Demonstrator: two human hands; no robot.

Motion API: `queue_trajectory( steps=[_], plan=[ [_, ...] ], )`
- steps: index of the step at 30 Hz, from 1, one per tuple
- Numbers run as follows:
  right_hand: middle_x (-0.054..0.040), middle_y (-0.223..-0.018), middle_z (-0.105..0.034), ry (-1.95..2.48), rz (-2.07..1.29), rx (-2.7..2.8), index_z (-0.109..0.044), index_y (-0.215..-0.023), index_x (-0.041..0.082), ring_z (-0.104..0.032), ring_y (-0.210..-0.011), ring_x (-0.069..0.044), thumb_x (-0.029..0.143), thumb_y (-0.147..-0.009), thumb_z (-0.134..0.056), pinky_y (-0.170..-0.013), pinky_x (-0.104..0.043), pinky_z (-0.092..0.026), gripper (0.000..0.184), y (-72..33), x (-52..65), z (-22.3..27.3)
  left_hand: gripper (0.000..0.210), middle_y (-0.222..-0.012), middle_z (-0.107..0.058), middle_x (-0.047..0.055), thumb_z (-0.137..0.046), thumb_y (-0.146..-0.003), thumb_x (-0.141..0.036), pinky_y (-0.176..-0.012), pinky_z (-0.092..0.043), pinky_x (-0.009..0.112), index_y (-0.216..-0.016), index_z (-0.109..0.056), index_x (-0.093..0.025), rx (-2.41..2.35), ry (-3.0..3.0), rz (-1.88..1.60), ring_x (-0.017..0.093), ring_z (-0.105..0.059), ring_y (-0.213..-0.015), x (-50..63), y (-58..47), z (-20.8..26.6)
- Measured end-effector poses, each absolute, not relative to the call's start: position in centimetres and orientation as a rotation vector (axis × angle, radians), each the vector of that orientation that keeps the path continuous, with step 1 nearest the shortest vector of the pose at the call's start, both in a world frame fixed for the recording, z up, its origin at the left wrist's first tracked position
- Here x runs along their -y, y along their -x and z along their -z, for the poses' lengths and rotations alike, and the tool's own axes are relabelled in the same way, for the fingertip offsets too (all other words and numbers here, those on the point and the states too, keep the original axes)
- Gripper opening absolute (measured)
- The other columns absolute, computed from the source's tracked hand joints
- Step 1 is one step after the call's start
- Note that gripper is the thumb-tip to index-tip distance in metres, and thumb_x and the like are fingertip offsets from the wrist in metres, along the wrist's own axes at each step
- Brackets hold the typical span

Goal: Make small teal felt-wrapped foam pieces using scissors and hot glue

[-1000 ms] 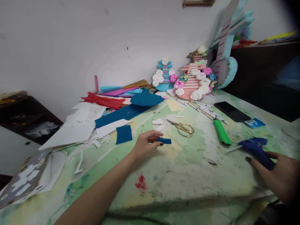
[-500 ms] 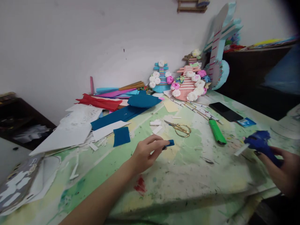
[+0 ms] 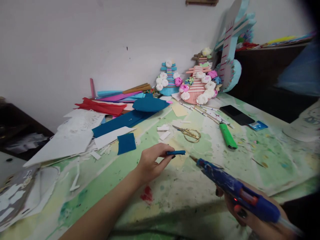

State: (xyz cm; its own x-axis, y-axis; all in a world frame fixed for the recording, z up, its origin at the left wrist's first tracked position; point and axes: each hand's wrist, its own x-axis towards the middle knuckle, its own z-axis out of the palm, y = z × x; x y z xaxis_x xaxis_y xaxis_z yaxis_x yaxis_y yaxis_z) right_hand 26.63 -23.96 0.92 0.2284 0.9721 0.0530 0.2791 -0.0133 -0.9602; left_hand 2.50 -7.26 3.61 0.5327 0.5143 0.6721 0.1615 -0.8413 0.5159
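Between the thumb and fingers of my left hand (image 3: 152, 164) is a small narrow blue strip (image 3: 178, 152), held above the table. My right hand (image 3: 252, 206) grips a blue hot glue gun (image 3: 232, 185) with a small red light on it. Its nozzle points left at the strip's free end, a short gap apart. Behind the strip lie gold-handled scissors (image 3: 191, 134) and small white pieces (image 3: 163, 131). A blue square (image 3: 126, 143) of the same colour rests to the left of my left hand.
Blue sheets (image 3: 150, 105), red crepe paper (image 3: 101, 107) and white sheets (image 3: 72, 140) cover the back left. A green cutter (image 3: 228, 136), a phone (image 3: 237, 114) and several thin sticks (image 3: 210, 113) lie at the right. Flower-decorated models (image 3: 197, 85) stand against the wall.
The glue gun has swung left from the right edge, and its nozzle has turned toward the blue strip. My left hand has turned the strip slightly, showing more of its length.
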Motion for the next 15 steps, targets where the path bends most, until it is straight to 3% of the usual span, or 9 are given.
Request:
queue_trajectory(
  steps=[4,15],
  plan=[
    [-0.0058,-0.061,-0.060,1.434,-0.911,1.315,-0.068,-0.081,0.020,-0.055,-0.052,-0.018,0.050,-0.076,-0.060,-0.047,-0.027,-0.045,0.031,-24.8,23.4,-2.7,0.016,-0.084,-0.068,0.007,-0.057,-0.081,-0.008,-0.064,-0.057,0.020,-0.094,-0.062,-0.015,-0.523,-2.353,-1.282,0.012,-0.065,-0.074,7.5,-2.6,-3.9],
    [-0.0039,-0.056,-0.060,1.343,-0.940,1.224,-0.069,-0.082,0.021,-0.053,-0.046,-0.017,0.050,-0.076,-0.063,-0.043,-0.026,-0.043,0.031,-24.3,23.0,-2.2,0.017,-0.085,-0.068,0.009,-0.060,-0.079,-0.004,-0.064,-0.056,0.017,-0.093,-0.062,-0.012,-0.453,-2.350,-1.301,0.012,-0.065,-0.078,7.6,-2.9,-3.9]
  ],
)
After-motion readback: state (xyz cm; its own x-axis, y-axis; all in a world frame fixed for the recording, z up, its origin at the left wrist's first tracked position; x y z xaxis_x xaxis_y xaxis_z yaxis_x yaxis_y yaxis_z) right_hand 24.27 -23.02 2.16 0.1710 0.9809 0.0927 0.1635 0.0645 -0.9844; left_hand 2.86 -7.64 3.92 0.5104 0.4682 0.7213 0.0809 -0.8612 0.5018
